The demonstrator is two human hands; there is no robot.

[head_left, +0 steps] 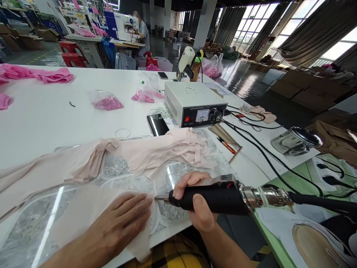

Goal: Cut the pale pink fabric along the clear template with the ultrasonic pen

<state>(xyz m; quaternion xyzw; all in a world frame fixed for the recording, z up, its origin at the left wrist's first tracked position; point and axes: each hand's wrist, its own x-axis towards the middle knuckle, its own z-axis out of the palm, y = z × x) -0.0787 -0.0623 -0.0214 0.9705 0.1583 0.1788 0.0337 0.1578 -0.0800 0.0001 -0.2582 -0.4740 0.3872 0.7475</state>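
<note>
Starting at your far left, there's bright pink cloth bunched on the white table; nearer you, a fanned stack of pale pink strips runs in from the left edge, over a shiny clear sheet; just in front of you a flat pale pink piece lies on that sheet, and your left hand is spread palm-down on it, fingers together and not closed round anything; further back sit two clear bags of pink bits, then a dark phone behind a second pale stack; your right hand has its fingers and thumb wrapped round a black handheld tool, held about level, its thin metal tip pointing left just beside your left fingertips; can't really tell if that tip touches the cloth; beyond it is a pale control box with a red switch and a meter, black cables running off its front; then orange-and-black pens, and last a glass mug with a shiny lid, near the table's right edge.
</note>
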